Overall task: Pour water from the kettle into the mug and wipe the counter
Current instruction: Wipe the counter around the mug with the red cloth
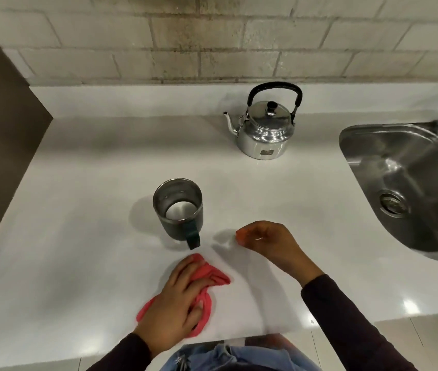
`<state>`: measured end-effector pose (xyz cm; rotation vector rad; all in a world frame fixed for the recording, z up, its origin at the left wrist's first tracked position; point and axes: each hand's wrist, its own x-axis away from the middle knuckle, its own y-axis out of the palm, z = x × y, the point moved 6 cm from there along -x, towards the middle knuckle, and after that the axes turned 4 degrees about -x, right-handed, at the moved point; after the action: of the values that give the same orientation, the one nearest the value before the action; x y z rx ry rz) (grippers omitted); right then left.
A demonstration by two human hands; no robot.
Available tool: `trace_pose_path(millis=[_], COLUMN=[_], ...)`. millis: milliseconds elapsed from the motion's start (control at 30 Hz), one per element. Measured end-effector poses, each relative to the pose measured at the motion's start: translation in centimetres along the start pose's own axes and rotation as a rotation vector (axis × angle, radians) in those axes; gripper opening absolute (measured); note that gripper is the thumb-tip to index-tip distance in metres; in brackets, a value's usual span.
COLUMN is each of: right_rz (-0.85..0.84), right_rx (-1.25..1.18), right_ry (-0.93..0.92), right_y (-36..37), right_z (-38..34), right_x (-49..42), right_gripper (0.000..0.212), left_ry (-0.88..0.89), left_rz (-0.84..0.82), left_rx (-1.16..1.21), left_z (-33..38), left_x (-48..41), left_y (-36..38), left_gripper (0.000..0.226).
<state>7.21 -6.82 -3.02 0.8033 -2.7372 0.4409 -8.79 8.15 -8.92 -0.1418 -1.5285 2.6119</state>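
A shiny metal kettle (264,129) with a black handle stands upright at the back of the white counter (92,170), spout to the left. A dark steel mug (179,212) sits in the middle, handle toward me, with its pale steel bottom showing inside. My left hand (175,301) presses down on a crumpled pink cloth (212,277) near the front edge, just below the mug. My right hand (266,239) hovers to the right of the mug, fingers loosely curled, holding nothing.
A steel sink (399,188) with a tap at the far right is set into the counter's right side. A tiled wall runs along the back. A dark panel borders the left. The counter's front edge lies just below my left hand.
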Motion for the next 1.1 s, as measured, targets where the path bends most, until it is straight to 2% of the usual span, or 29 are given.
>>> trace_pose_path(millis=[133, 267, 400, 567, 633, 800, 933, 1100], right_rz=[0.074, 0.120, 0.188, 0.211, 0.200, 0.205, 0.209, 0.197], right_rx=[-0.036, -0.115, -0.117, -0.094, -0.099, -0.133, -0.157, -0.178], right_ry=[0.015, -0.018, -0.050, -0.105, -0.123, -0.152, -0.167, -0.144], right_y=[-4.5, -9.2, -15.3, -22.6, -25.0, -29.7, -31.8, -32.8], right_z=[0.8, 1.1, 1.7, 2.0, 2.1, 2.2, 2.0, 2.3], right_x=[0.1, 0.1, -0.3, -1.7, -2.7, -5.1, -6.2, -7.0], right_gripper=[0.008, 0.019, 0.013, 0.011, 0.012, 0.027, 0.023, 0.014], left_ry=[0.031, -0.020, -0.159, -0.153, -0.136, -0.159, -0.211, -0.271], left_rz=[0.000, 0.074, 0.098, 0.190, 0.233, 0.312, 0.336, 0.274], left_rx=[-0.054, -0.042, 0.048, 0.161, 0.140, -0.003, -0.089, -0.113], left_z=[3.5, 6.3, 8.3, 12.0, 13.7, 15.3, 14.5, 13.0], left_x=[-4.7, -10.5, -18.0, -29.0, -33.9, -45.4, -51.1, -52.9], left_y=[2.5, 3.8, 4.5, 4.1, 3.6, 1.8, 1.0, 2.8], left_gripper=[0.051, 0.039, 0.034, 0.023, 0.021, 0.035, 0.043, 0.036])
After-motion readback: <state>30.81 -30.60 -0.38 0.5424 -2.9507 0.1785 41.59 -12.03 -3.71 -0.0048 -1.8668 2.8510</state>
